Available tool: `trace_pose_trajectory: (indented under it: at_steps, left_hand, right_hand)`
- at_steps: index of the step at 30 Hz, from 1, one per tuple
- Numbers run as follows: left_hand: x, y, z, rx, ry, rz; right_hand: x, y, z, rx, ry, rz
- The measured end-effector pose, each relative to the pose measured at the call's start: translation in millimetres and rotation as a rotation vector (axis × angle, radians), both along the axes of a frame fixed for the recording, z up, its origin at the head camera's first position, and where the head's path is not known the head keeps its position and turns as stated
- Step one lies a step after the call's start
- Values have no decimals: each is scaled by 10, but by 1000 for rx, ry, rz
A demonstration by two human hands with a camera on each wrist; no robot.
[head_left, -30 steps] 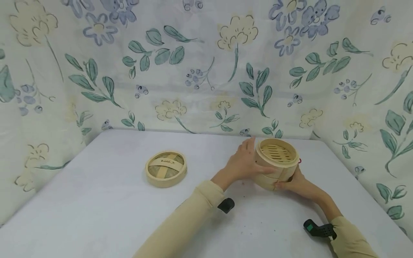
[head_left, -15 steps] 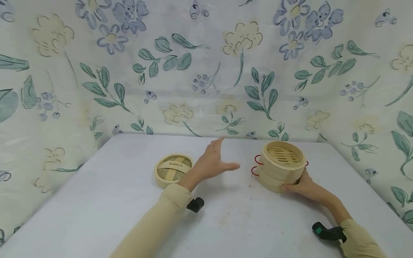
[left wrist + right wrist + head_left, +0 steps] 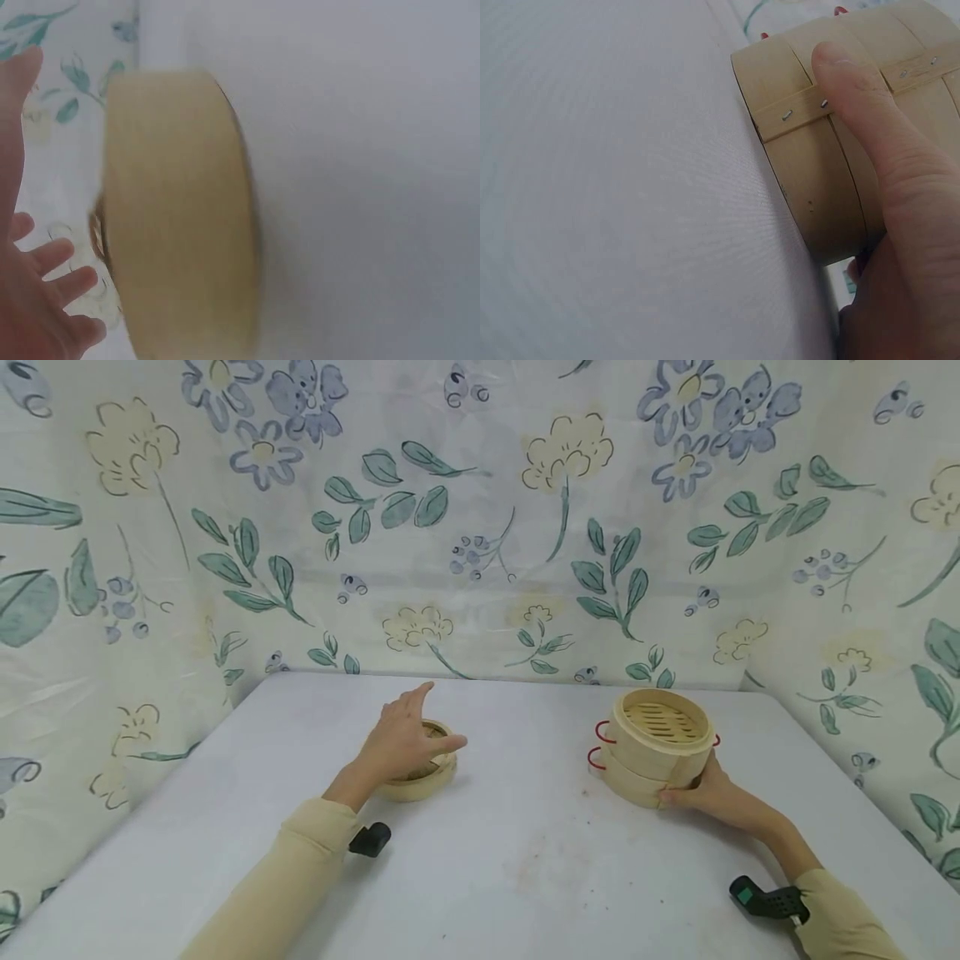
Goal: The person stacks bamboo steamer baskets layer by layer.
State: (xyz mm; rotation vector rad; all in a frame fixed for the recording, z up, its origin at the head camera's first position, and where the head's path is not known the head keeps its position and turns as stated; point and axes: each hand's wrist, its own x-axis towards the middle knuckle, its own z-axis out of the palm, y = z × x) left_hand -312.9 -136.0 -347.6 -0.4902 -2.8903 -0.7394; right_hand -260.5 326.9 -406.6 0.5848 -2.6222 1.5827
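A flowered cloth [image 3: 495, 552] hung at the far, left and right sides of a white table [image 3: 517, 827]. A beige left sleeve [image 3: 273, 877] came in from near left, a beige right sleeve [image 3: 847, 910] from near right. The steamer [image 3: 660, 747], two round tiers with a slatted top, stood toward the table's far right. The right hand [image 3: 723, 797] was curled about its near right side, thumb pressed along the wall; its other fingers were mostly hidden behind. The left hand [image 3: 401, 739], well apart to the left, was spread wide, thumb away from the fingers, grasping nothing. It lay over the lid [image 3: 420, 788], toward the table's far left; whether they touched could not be told. A black left camera [image 3: 371, 840] and right camera [image 3: 768, 900] sat by the wrists. Red loops [image 3: 604, 732] stuck out from the steamer's left side, and small brown specks [image 3: 585, 793] dotted the table.
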Motion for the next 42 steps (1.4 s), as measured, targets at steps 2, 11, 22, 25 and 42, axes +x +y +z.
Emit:
trace_pose_trajectory:
  at_steps: [2,11,22,25,42]
  left_hand:
    - [21,-131,-39,-5,-9,8]
    - [111,-493,-166,61,-129,-53]
    - [163,-546,-219,80,-237,-107]
    - [178,-544,-220,65,-236,-113]
    - [237,-583,-205,16,-212,-71]
  right_hand:
    - [5,0,3,5,-5,-6]
    - [-2,24,6,-13,33,5]
    - [32,53,9,-14,27,6]
    - [31,50,10,-8,24,3]
    - [5,-10,29,-13,20,1]
